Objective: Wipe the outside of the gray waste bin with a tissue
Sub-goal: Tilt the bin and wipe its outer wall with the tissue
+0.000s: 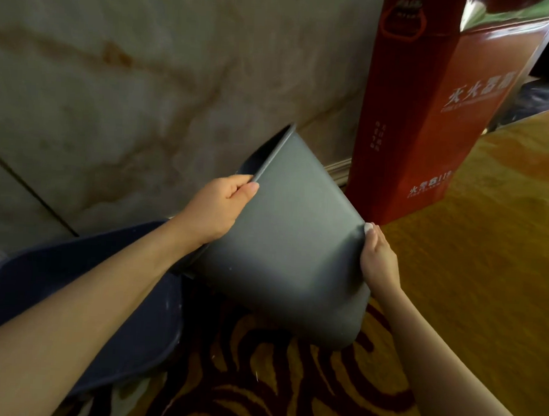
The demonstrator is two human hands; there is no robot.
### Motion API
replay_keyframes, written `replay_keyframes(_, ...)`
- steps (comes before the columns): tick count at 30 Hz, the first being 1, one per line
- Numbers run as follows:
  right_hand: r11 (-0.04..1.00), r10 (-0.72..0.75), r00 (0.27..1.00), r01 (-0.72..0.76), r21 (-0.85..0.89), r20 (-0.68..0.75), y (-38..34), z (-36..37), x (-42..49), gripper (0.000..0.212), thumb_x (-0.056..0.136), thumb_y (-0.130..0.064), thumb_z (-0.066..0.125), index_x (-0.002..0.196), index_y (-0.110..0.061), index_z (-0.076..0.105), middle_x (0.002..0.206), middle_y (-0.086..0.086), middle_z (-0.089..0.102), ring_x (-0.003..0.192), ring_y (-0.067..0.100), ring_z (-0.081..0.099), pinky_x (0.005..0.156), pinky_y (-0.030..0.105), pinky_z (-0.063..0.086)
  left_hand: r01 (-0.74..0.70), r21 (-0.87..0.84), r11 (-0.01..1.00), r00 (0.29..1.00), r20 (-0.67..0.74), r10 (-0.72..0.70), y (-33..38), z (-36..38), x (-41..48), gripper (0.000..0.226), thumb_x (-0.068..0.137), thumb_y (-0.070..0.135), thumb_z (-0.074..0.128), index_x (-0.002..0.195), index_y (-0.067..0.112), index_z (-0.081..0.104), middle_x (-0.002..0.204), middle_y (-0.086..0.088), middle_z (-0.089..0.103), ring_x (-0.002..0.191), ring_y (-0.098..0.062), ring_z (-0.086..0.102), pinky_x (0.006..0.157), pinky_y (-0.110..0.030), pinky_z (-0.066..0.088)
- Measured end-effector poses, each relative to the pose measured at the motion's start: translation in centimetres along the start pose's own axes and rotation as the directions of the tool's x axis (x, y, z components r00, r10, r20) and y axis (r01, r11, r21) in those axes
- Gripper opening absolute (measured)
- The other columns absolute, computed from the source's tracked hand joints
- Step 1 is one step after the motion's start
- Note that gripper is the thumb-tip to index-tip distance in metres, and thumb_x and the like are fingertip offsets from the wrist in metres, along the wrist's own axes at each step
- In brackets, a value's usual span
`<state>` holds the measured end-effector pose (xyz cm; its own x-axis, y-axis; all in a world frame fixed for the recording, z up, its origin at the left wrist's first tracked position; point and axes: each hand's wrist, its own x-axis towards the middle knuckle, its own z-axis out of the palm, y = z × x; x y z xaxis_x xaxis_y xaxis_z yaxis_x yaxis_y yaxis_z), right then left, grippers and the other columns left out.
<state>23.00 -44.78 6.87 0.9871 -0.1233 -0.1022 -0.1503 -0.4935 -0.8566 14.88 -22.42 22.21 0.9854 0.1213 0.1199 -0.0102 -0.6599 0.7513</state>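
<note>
Head view: nearest me, my 2 bare forearms reach forward over a patterned carpet [289,393] of dark swirls on yellow. Under my left arm lies a dark blue rounded object [81,293]; I cannot tell what it is. Between my hands I hold the gray waste bin [290,240], tipped on its side with its base toward me and low on the right, and its open mouth facing up and away to the left. My left hand [215,211] is clamped on the bin's rim, thumb on the outer wall and fingers curled over the edge inside. My right hand [380,261] lies against the bin's right edge, fingers pressed to the wall, with a small white scrap of tissue [368,227] showing at the fingertips; it grips the tissue against the bin. Just beyond the bin stands a tall red box [430,120] with white lettering. Behind everything rises a pale marbled wall [130,73].
</note>
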Motion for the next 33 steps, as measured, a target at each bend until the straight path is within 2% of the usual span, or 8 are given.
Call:
replay_keyframes(7,0.964,-0.261,0.957,0.251,0.082,0.13,-4.2,1.9,-5.2,0.046,0.101,-0.031,0.026,0.143,-0.014,0.028,0.155,0.001,0.02,0.14,0.008,0.015,0.108,0.015,0.003,0.075,-0.015,0.997,0.996,-0.042,-0.075,1.0,0.6,1.5,0.038,0.096,0.019,0.041,0.062,0.003,0.045,0.059,-0.009,0.032,0.049,-0.003,0.032,0.048,-0.022,0.022)
replay_keyframes(10,0.892,-0.449,0.871,0.426,0.15,0.2,-6.2,2.7,-9.4,0.047,0.099,-0.035,0.024,0.144,-0.021,0.026,0.148,-0.017,0.016,0.135,-0.008,0.009,0.103,-0.002,-0.001,0.166,-0.089,0.982,0.98,-0.099,-0.174,1.0,0.4,2.7,0.019,0.095,0.021,0.043,0.078,0.014,0.049,0.072,-0.011,0.038,0.065,-0.014,0.037,0.062,-0.025,0.027)
replay_keyframes(17,0.728,-0.686,0.698,0.655,0.204,0.206,-11.3,0.8,-14.5,0.045,0.099,-0.033,0.022,0.142,-0.023,0.026,0.148,-0.017,0.016,0.137,-0.011,0.007,0.114,0.015,0.005,0.423,-0.254,0.87,0.878,-0.124,-0.463,2.1,-0.5,4.7,0.037,0.09,0.018,0.052,0.114,-0.009,0.057,0.116,-0.023,0.062,0.106,-0.034,0.06,0.098,-0.043,0.046)
replay_keyframes(22,0.661,-0.75,0.659,0.747,0.07,0.051,-12.2,1.7,-15.3,0.043,0.098,-0.018,0.039,0.14,-0.012,0.035,0.15,0.0,0.027,0.141,0.008,0.017,0.116,0.026,0.014,0.545,-0.336,0.768,0.828,0.073,-0.555,3.4,-0.9,4.8,0.024,0.095,0.016,0.044,0.079,0.002,0.054,0.072,-0.009,0.054,0.067,-0.022,0.053,0.057,-0.027,0.045)
replay_keyframes(24,0.666,-0.746,0.666,0.746,0.014,-0.002,-12.1,1.9,-14.4,0.043,0.095,-0.01,0.046,0.138,-0.008,0.039,0.148,0.008,0.034,0.14,0.014,0.024,0.116,0.03,0.018,0.537,-0.405,0.74,0.84,0.178,-0.512,3.8,-1.2,4.4,0.033,0.096,0.019,0.041,0.067,0.006,0.048,0.058,-0.008,0.054,0.048,-0.018,0.055,0.038,-0.021,0.045)
replay_keyframes(26,0.693,-0.721,0.692,0.721,-0.021,-0.03,-12.6,1.7,-12.6,0.042,0.095,-0.008,0.047,0.137,-0.006,0.041,0.147,0.011,0.036,0.139,0.017,0.027,0.116,0.03,0.018,0.512,-0.51,0.691,0.858,0.258,-0.444,3.7,-1.6,4.6,0.034,0.095,0.026,0.043,0.073,0.002,0.054,0.058,-0.01,0.062,0.043,-0.014,0.062,0.043,-0.014,0.049)
replay_keyframes(29,0.757,-0.653,0.757,0.653,0.021,-0.024,-14.0,1.1,-9.9,0.04,0.098,-0.015,0.043,0.137,-0.006,0.041,0.147,0.01,0.037,0.139,0.017,0.027,0.116,0.028,0.017,0.459,-0.523,0.718,0.869,0.432,-0.241,3.3,-3.3,4.0,0.046,0.088,0.044,0.047,0.108,0.003,0.058,0.104,-0.02,0.063,0.098,-0.024,0.062,0.092,-0.025,0.048)
replay_keyframes(33,0.785,-0.619,0.784,0.616,0.057,0.051,-14.7,0.8,-8.0,0.04,0.099,-0.024,0.038,0.136,-0.011,0.044,0.145,0.004,0.042,0.137,0.012,0.03,0.112,0.02,0.019,0.24,-0.438,0.866,0.895,0.446,-0.023,1.0,-4.2,1.9,0.036,0.084,0.031,0.051,0.113,0.014,0.063,0.101,-0.002,0.075,0.093,-0.012,0.07,0.073,-0.021,0.056)
